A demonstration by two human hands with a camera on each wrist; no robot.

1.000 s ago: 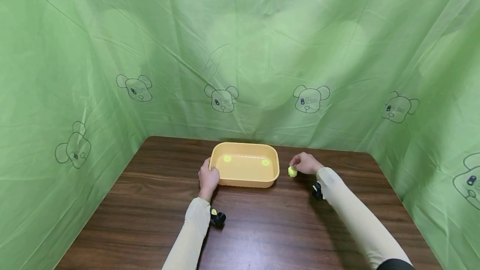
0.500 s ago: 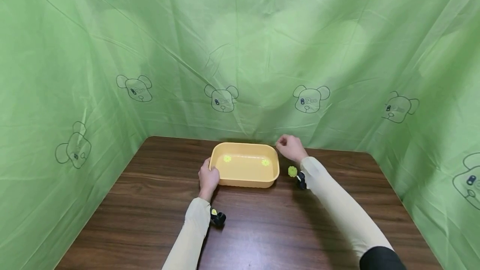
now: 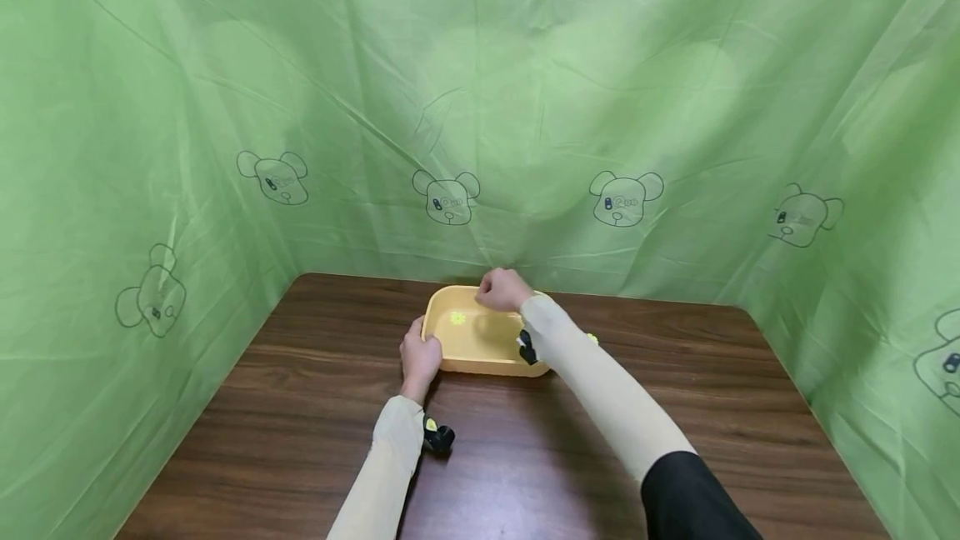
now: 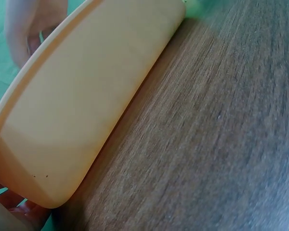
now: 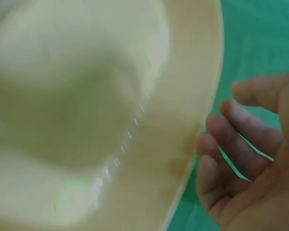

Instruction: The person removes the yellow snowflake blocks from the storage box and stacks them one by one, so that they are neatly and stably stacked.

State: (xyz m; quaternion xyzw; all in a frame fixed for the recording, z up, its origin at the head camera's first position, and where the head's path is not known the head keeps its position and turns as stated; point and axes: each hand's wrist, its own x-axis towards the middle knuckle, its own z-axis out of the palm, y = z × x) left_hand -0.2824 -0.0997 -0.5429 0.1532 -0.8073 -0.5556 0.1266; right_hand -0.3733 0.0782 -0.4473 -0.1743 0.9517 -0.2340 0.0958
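Observation:
My left hand (image 3: 419, 357) grips the left end of a shallow yellow plastic basin (image 3: 487, 367), thumb over the rim. Its fingers (image 4: 24, 209) show behind the basin's corner in the left wrist view. Above the basin's far side is my right hand (image 3: 504, 290). The right wrist view shows its fingers (image 5: 231, 130) loosely bent beside the rim, with a gap to the thumb and nothing held. A small yellow-green flower-shaped piece (image 3: 457, 318) lies inside the basin at the left. My right wrist covers the basin's right part. Another flower-shaped piece (image 3: 593, 338) peeks out past my right sleeve.
The basin stands near the back edge of a dark wood-grain table (image 3: 315, 415). A green curtain (image 3: 540, 115) with printed bear heads hangs behind the table and along both sides. Small black wrist cameras (image 3: 438, 437) sit on both arms.
My right hand has let go of the flower-shaped piece on the table's right and moved left to above the basin's far side. My left hand keeps its grip on the basin.

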